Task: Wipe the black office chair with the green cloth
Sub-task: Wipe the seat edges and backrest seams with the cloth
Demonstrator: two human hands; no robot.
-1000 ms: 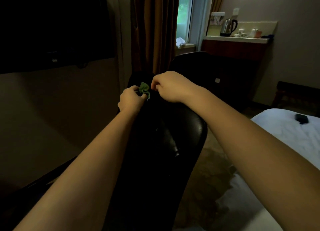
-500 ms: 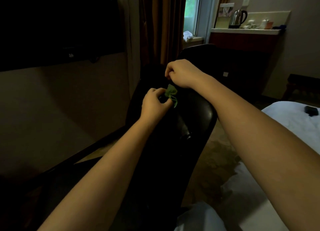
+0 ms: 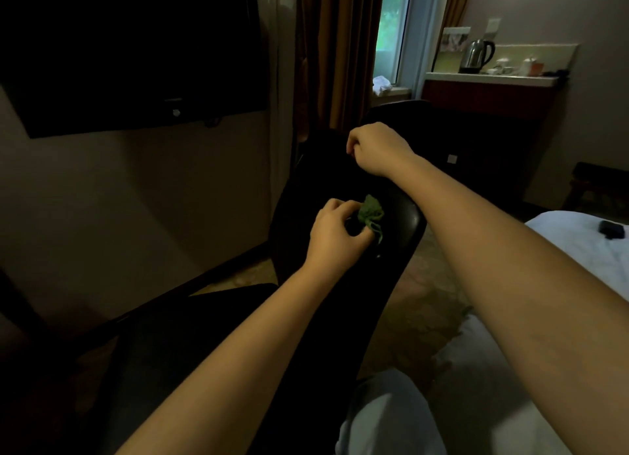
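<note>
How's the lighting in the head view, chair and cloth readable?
Head view: dim, only the window is bright; the chair nearly merges with shadow, bar a glint on its edge; the cloth in the left hand reads green; wide-angle bending at the edges.

Bare left forearm [image 3: 238, 352]; bare right forearm [image 3: 503, 260]; pale grey trouser leg [image 3: 384, 417] at the lower edge
</note>
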